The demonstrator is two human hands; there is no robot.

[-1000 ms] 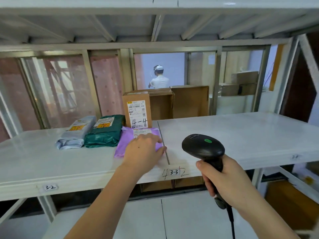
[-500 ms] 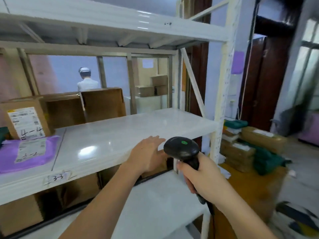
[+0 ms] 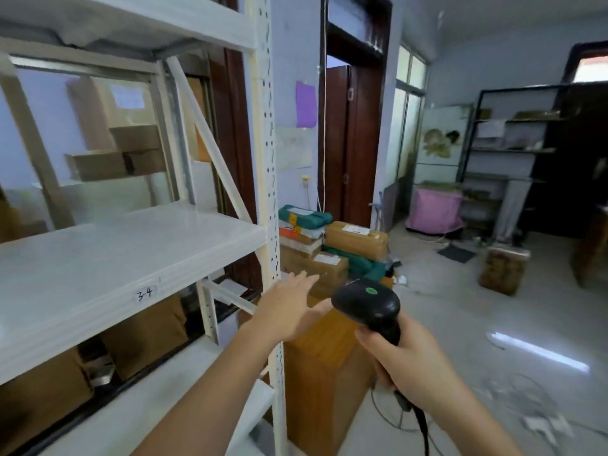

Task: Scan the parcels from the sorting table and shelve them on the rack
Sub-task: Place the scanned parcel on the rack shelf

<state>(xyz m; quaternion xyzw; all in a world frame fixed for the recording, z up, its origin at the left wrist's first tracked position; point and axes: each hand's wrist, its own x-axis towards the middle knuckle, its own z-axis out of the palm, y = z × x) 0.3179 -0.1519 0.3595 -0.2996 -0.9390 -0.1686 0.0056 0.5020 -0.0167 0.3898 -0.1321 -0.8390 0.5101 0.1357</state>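
Right grip (image 3: 408, 360) clasps scanner (image 3: 367, 304); left grip (image 3: 289, 307) spread flat, empty

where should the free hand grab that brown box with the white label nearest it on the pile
Best guess: take the brown box by its two short ends, or its near top edge, coming from above and the near side. Its labelled top lies flat and bare, while the green bag crowds its right side. The left hand is open; the right hand holds the scanner.
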